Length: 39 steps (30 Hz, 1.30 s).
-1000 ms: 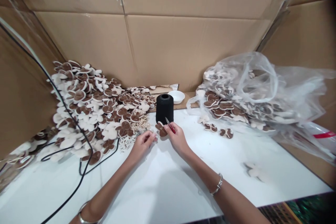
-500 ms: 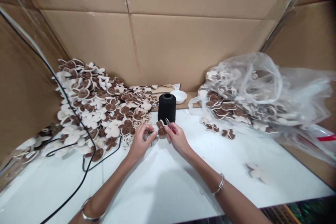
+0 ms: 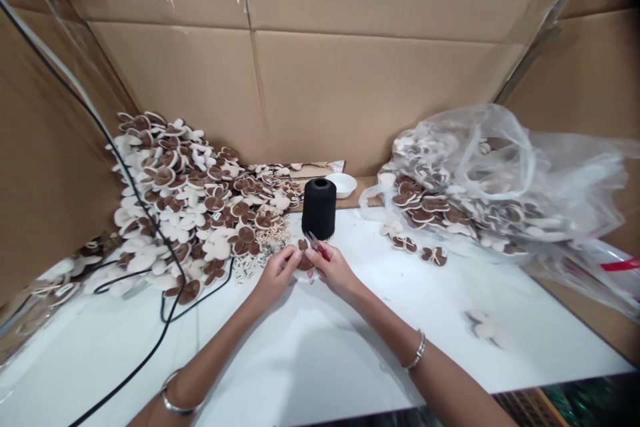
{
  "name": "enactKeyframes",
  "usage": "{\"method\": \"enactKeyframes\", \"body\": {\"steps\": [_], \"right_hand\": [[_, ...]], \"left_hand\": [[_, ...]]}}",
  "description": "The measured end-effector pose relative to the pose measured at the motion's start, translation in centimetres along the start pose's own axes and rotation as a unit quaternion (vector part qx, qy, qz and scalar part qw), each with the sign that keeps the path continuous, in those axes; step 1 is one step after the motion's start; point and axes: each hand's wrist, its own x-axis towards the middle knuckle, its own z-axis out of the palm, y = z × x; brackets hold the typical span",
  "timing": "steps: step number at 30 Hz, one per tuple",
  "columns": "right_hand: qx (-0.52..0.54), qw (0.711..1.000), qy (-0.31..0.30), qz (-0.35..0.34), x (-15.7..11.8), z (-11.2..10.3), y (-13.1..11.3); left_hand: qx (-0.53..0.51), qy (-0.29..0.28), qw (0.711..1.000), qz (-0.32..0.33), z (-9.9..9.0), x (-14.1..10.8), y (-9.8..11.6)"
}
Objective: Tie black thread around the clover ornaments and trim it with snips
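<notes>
A brown flower-shaped fabric piece (image 3: 303, 260) with a pale edge is held between my two hands. My left hand (image 3: 278, 272) is closed, its thumb and fingers pinching the piece's left side. Closed as well, my right hand (image 3: 336, 272) grips small red-handled snips (image 3: 324, 252), blades pointing up and left, and its fingers also touch the piece's right side. Just beyond stands a black cone of thread (image 3: 319, 208). A scatter of small pale bits (image 3: 270, 237) lies beyond my left hand. My fingers partly hide the piece.
A big heap of brown and white flower pieces (image 3: 170, 193) fills the left, with a black cable (image 3: 173, 260) across it. At the right is a clear plastic bag (image 3: 500, 167) over more pieces. A white bowl (image 3: 344, 185) sits behind the cone; cardboard walls (image 3: 320, 93) surround the white table (image 3: 240, 373).
My left hand has moved right and taken hold of the flower piece, which my right hand alone held before. The piece is lower and slightly further left. The view has shifted slightly.
</notes>
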Motion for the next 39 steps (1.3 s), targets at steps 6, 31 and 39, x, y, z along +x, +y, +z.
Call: {"method": "enactKeyframes", "body": {"steps": [6, 31, 39], "right_hand": [[0.073, 0.996, 0.015, 0.054, -0.2, 0.4, -0.5], [-0.011, 0.999, -0.026, 0.039, 0.4, -1.0, 1.1], [-0.361, 0.931, 0.011, -0.057, 0.1, -3.2, -0.5]], "left_hand": [[-0.126, 0.044, 0.991, -0.030, 1.0, 0.3, -1.0], [-0.084, 0.043, 0.993, -0.066, -0.7, 0.7, -0.7], [-0.096, 0.039, 0.992, -0.073, -0.5, 0.5, -1.2]]}}
